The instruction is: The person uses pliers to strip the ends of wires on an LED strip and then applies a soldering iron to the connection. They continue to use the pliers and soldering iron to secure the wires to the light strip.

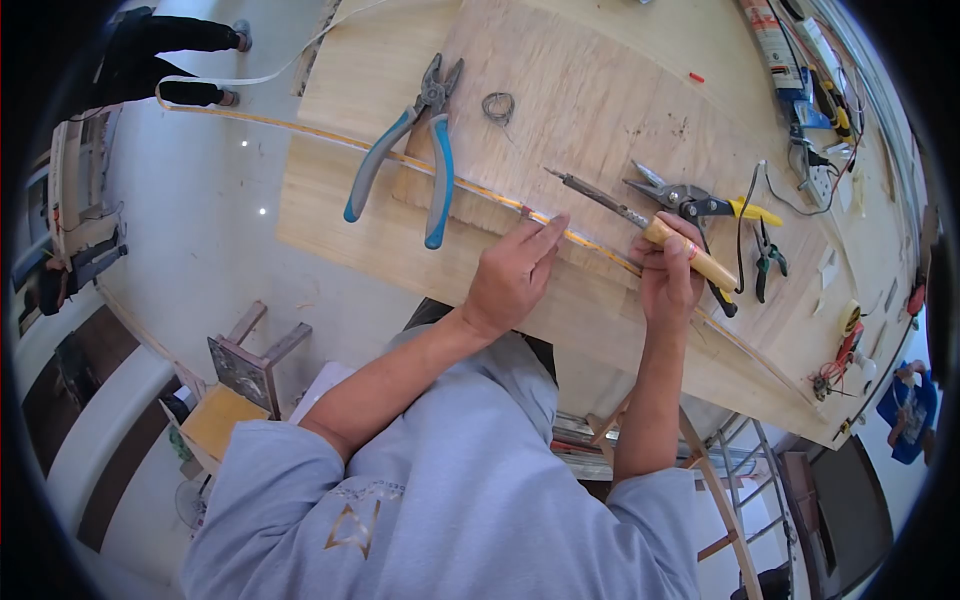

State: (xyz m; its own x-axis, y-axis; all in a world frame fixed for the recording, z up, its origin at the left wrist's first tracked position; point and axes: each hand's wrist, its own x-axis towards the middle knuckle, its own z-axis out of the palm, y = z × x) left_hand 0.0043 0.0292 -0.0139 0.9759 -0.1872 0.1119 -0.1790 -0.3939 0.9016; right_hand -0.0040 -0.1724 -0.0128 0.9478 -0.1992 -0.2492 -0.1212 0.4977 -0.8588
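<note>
A narrow LED strip [490,195], yellow-orange along its face, runs slantwise across the plywood. My left hand [512,278] is at its middle, thumb and fingers closed on the strip near a small dark spot. In my right hand [668,275] is a soldering iron [695,258], gripped by its yellowish handle. The iron's tip points left, above the board and apart from the strip. Beyond my left hand lie large pliers [440,180] with blue-grey handles, across the strip, and a small coil of solder wire [498,108]. Metal snips [688,200] rest just behind the iron.
Small green-handled cutters [768,262] lie right of the iron, near its black cord [740,235]. A sealant tube [775,45], a power strip [820,185] and tape [850,318] line the right side. A stool [245,375] stands lower left; people are at both edges.
</note>
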